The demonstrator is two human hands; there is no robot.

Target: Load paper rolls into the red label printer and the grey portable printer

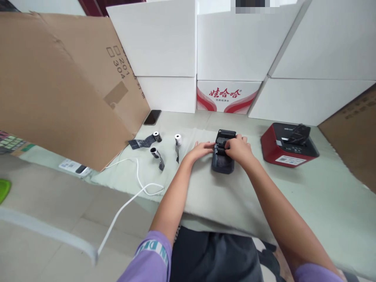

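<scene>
A small black portable printer [223, 160] lies on the cloth-covered table with its lid [226, 135] raised at the far side. My left hand [201, 150] rests at its left edge, fingers stretched out and touching the casing. Over the open compartment, my right hand [239, 149] bends its fingers into a pinch; what lies between the fingertips is hidden. To the left stand a white paper roll [178, 139] with a dark printed tail, another roll [157, 136] with a long dark strip, and a dark-coated roll [154, 152].
A red and black desktop machine [289, 145] sits on the right. White boxes [164, 94] line the back, and a large cardboard sheet [73, 90] leans at the left. A phone [152, 117] lies near the boxes. A white cable [138, 172] hangs over the front edge.
</scene>
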